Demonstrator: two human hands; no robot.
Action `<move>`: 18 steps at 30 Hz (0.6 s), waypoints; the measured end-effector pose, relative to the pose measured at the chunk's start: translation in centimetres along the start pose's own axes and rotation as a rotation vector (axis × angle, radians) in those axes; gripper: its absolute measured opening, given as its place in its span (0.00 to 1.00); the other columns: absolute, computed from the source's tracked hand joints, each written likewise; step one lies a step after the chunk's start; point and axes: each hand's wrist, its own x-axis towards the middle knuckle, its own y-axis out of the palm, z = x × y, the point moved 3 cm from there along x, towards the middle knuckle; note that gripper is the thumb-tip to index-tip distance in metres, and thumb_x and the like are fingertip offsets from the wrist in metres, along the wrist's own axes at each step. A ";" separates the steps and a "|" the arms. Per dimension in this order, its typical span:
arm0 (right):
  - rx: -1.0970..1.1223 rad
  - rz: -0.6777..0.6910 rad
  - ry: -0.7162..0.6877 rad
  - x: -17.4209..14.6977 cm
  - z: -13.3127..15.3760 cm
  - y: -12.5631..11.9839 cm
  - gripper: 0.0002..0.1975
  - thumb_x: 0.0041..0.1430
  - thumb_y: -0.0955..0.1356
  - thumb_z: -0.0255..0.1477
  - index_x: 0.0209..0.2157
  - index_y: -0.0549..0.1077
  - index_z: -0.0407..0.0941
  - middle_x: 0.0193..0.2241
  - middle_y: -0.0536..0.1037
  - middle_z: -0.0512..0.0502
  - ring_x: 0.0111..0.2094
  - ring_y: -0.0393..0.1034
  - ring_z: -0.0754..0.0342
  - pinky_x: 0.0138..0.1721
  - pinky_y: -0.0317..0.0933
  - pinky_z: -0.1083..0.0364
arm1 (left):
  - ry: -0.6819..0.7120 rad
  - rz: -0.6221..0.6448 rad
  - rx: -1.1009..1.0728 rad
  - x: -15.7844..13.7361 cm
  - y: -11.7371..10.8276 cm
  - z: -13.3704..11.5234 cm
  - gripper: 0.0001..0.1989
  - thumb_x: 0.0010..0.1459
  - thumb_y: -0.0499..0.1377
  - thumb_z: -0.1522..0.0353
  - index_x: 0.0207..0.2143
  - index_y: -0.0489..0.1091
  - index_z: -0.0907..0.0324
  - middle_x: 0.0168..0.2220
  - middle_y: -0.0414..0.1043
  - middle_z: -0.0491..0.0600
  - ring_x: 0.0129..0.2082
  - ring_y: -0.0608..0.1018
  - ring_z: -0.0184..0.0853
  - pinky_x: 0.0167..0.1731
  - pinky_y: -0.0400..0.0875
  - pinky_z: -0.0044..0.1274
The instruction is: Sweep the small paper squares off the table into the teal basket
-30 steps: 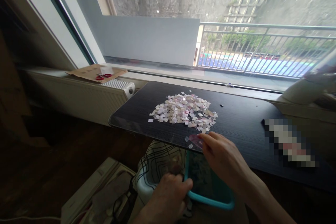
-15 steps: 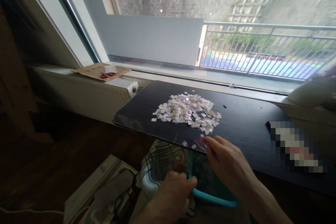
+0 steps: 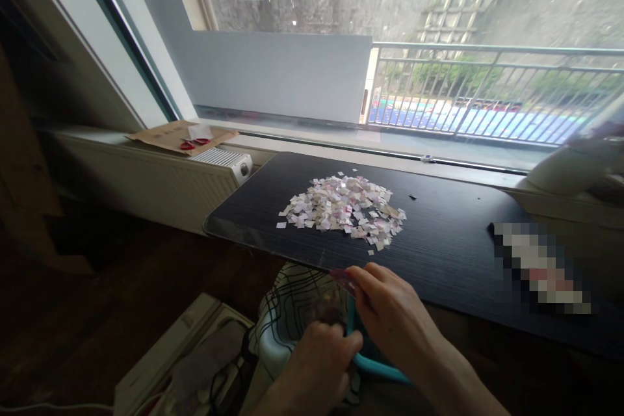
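Observation:
A heap of small pale paper-like squares (image 3: 341, 205), some tinted pink, lies on the dark tabletop (image 3: 439, 240). My right hand (image 3: 390, 305) is at the table's near edge, its fingers pinched on a thin, see-through pinkish flat piece (image 3: 342, 279). Below the edge, my left hand (image 3: 319, 357) is closed in a fist; what it grips is hidden. Beside it are a turquoise rim (image 3: 380, 369), perhaps of a basin, and a white cloth with black grid lines (image 3: 292, 292). Dim, blurred contents show just beyond the left fist.
Red-handled scissors (image 3: 195, 143) lie on a brown paper envelope (image 3: 166, 136) above the radiator (image 3: 146, 175). A blurred-out object (image 3: 541, 266) rests at the table's right. A white box (image 3: 160, 344) stands low on the left. The window sill borders the table's far side.
My right hand has moved left along the table edge with the pinkish piece. Two loose squares near that edge no longer show on the tabletop. My left hand stays closed in nearly the same place.

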 end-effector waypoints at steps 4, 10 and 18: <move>-0.010 -0.064 0.039 -0.6 -1.7 -1.0 0.13 0.59 0.60 0.22 0.41 0.73 0.45 0.31 0.73 0.47 0.32 0.67 0.55 0.34 0.59 0.58 | -0.016 -0.006 -0.022 -0.1 0.2 0.2 0.14 0.49 0.56 0.75 0.39 0.66 0.54 0.33 0.70 0.48 0.35 0.73 0.42 0.36 0.66 0.30; -0.124 -0.094 0.143 0.1 -6.1 -3.4 0.15 0.60 0.58 0.25 0.44 0.73 0.43 0.33 0.73 0.46 0.33 0.68 0.54 0.34 0.59 0.57 | -0.012 -0.002 -0.008 0.0 -0.2 0.1 0.10 0.51 0.56 0.73 0.37 0.66 0.54 0.33 0.72 0.48 0.34 0.75 0.42 0.34 0.67 0.29; -0.194 -0.135 0.130 0.6 -7.2 -4.4 0.17 0.61 0.58 0.25 0.46 0.73 0.43 0.36 0.74 0.45 0.35 0.69 0.53 0.35 0.59 0.56 | 0.004 -0.027 0.015 -0.1 0.0 0.2 0.12 0.47 0.54 0.75 0.36 0.66 0.54 0.32 0.72 0.48 0.33 0.75 0.42 0.32 0.68 0.29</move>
